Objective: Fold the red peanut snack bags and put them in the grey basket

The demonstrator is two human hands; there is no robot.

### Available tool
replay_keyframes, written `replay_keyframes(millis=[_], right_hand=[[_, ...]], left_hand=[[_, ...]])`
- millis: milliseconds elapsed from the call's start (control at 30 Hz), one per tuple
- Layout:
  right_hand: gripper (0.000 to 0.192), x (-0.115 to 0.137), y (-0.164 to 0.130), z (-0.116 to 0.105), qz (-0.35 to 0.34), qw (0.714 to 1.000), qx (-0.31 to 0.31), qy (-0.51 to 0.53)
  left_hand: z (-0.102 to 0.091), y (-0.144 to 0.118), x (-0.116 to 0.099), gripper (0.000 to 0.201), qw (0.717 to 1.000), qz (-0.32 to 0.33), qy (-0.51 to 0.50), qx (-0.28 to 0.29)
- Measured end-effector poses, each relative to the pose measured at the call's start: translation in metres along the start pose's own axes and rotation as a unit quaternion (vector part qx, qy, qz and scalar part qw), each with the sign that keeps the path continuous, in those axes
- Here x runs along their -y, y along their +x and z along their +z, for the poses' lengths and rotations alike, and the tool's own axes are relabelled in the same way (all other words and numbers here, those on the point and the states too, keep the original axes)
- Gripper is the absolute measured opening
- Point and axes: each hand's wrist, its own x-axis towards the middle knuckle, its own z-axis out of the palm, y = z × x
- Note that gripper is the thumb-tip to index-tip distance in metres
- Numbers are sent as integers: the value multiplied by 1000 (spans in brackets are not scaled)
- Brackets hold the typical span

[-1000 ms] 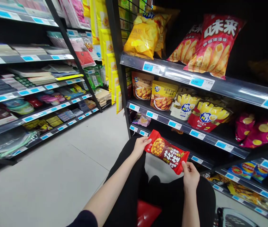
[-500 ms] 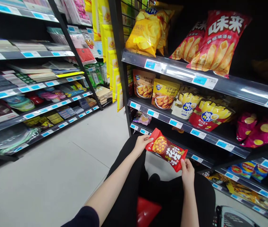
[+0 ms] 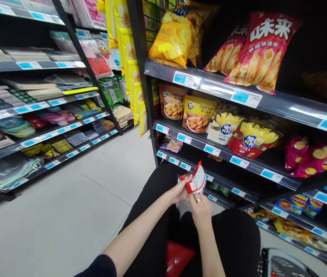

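Snack shelves [image 3: 215, 85] ahead, black-clad knees [image 3: 148, 192] below, left hand [image 3: 182, 191] clamped on and right hand [image 3: 200, 208] touching (pinch unclear) a red-and-white packet [image 3: 197, 182] before those shelves, which could slip if the left hold loosens, white-printed side facing the wearer, red corner pointing up, long axis foreshortened, direction unclear.

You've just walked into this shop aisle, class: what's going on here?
A person in black trousers is handling a red-and-white snack packet in front of snack shelves. The left hand holds it from the side, while the right hand is at its lower edge. The packet is tilted, its white printed side showing.
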Motion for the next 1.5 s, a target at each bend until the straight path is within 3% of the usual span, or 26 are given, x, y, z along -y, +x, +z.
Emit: replay_keyframes(millis=[133, 167, 233, 267, 333, 400, 433, 467, 533, 633, 767, 833, 967, 1167, 1333, 1500], right_hand=[[18, 4, 2, 0, 10, 998, -4, 60], [19, 1, 1, -2, 39, 996, -29, 73], [22, -9, -1, -6, 166, 971, -115, 131], [24, -16, -3, -8, 251, 936, -164, 183], [34, -34, -7, -12, 396, 825, -220, 336], [44, -54, -13, -16, 452, 713, -207, 494], [46, -62, -16, -18, 461, 671, -191, 548], [46, -69, -19, -21, 471, 641, -178, 580], [42, -78, -24, -25, 502, 615, -168, 585], [34, -82, -27, -29, 547, 614, -206, 530], [31, -84, -28, -30, 558, 627, -312, 444], [30, -85, -29, -29, 561, 634, -329, 419], [29, -86, -32, -26, 561, 643, -322, 409], [33, -86, -32, -22, 565, 650, -277, 427], [37, -85, -32, -15, 581, 630, -251, 450], [36, -84, -33, -16, 592, 619, -244, 455]], left_hand=[[-2, -8, -6, 44, 995, 4, -84, 48], [-3, -10, -8, 46, 994, 9, -97, 58], [-5, -14, -12, 50, 991, 2, -111, 81], [-5, -16, -14, 52, 989, -10, -112, 98], [-3, -21, -16, 57, 983, -52, -102, 146], [-1, -26, -17, 63, 970, -109, -84, 198], [1, -27, -18, 66, 964, -137, -73, 217], [2, -28, -18, 68, 959, -160, -62, 226], [3, -27, -17, 68, 956, -193, -44, 218], [1, -21, -14, 62, 968, -165, -50, 181], [1, -11, -13, 64, 982, -20, -45, 182], [2, -8, -13, 58, 990, 45, 7, 137], [7, -3, -8, 49, 988, 99, 120, 0], [9, 5, -4, 44, 958, 161, 203, -121], [2, 9, -4, 36, 939, 190, 223, -180], [2, 5, -6, 36, 936, 201, 222, -185]])
